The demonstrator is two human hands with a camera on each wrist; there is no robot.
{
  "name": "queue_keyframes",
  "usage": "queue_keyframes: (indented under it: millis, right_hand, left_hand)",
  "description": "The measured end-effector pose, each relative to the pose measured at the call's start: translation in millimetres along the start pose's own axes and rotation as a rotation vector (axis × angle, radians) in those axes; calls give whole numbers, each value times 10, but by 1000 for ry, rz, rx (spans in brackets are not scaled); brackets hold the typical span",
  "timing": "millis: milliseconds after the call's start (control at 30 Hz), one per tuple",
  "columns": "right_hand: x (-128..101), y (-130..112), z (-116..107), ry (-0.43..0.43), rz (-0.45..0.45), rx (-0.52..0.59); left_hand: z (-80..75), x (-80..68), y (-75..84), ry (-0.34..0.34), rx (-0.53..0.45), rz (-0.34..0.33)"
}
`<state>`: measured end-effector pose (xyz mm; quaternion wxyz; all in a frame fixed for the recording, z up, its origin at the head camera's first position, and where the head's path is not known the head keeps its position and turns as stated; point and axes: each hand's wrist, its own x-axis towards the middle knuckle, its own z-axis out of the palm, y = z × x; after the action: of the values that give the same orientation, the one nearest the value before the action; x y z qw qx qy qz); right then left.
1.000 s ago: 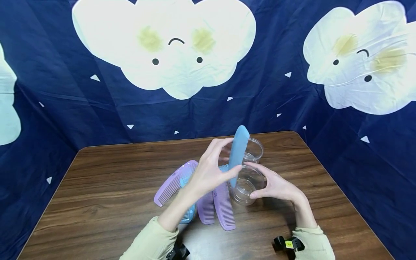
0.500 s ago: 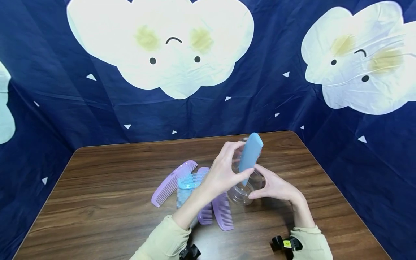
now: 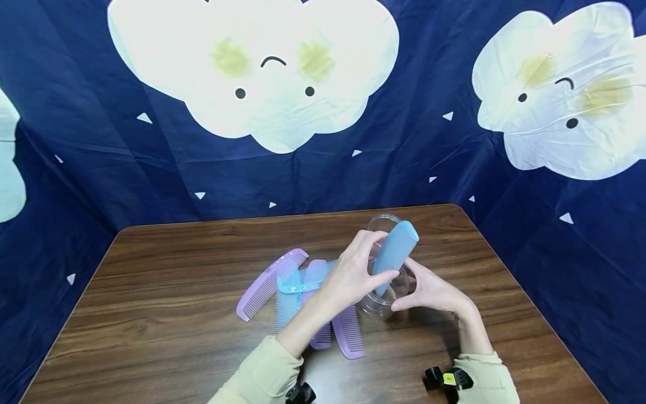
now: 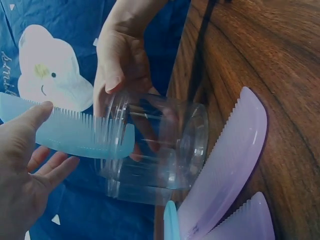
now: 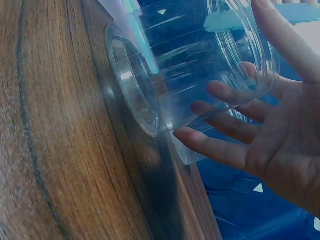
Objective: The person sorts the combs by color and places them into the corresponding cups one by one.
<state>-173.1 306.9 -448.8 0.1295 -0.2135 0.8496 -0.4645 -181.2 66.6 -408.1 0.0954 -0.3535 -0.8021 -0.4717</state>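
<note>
My left hand (image 3: 355, 272) pinches a light blue comb (image 3: 397, 249) between thumb and fingers. The comb is tilted, and its lower end sits inside the mouth of a clear plastic jar (image 4: 195, 135), as the left wrist view shows. The jar stands upright on the table. My right hand (image 3: 436, 289) holds it from the right, thumb at the rim and fingers around the far side. Left of the jar lie a purple comb (image 3: 267, 286), a blue comb (image 3: 295, 283) across others, and another purple comb (image 3: 348, 331), partly under my left forearm.
A second clear jar (image 3: 384, 217) stands just behind the first, partly hidden by my left hand and the comb. The wooden table (image 3: 151, 292) ends at a dark blue cloth (image 3: 242, 174) with clouds printed on it.
My left hand has carried the blue comb rightward and lowered its end into the jar. The overlapping combs on the table show more now. My right hand has stayed at the jar.
</note>
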Motion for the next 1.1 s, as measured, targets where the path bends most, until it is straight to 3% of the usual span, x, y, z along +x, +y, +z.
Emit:
queue_keyframes:
  millis: [233,500,967,1100]
  right_hand:
    - [0,30,12,2,-4,31]
    - [-8,36,8,6,-10,9]
    - [-8,65,31,29,37,46]
    - [-9,92,43,30,45,91]
  left_hand:
    - [59,-28,-40,-14,181,9]
    - [108,-56,-46,-72,316,-45]
    - [185,-94,-85,-117,535,26]
    - [198,-116,-109,-123,553,39]
